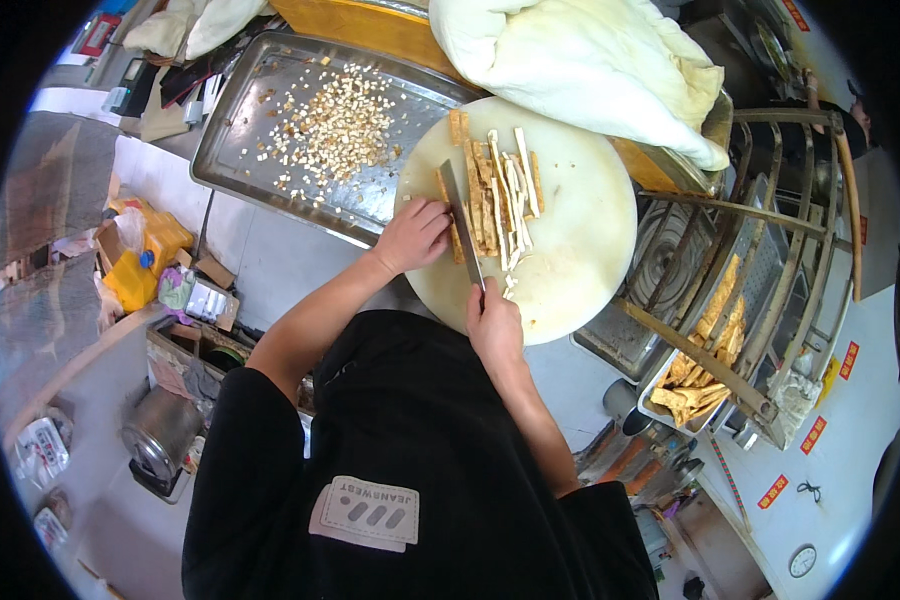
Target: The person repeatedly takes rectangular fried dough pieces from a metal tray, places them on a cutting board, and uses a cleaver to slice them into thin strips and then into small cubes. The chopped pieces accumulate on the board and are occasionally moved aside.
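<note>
My right hand [495,324] grips the handle of a kitchen knife [465,225], whose blade lies along strips of what looks like fried tofu on a round, pale cutting board [577,247]. To the left of the blade, my left hand [418,234] rests its bent fingers on the board's edge, against a brown strip [457,246]; its fingertips are partly hidden. Right of the blade, several brown and white strips [487,202] lie side by side. A metal tray [229,161] at the board's upper left holds many small pale cubes [345,124].
White padded cloth [570,60] covers a yellow box behind the board. On the right, a metal rack [765,225] stands over a pan of fried brown pieces [690,397]. Yellow containers [157,240] and a metal pot [161,431] are at left. Another person's arm shows at upper right.
</note>
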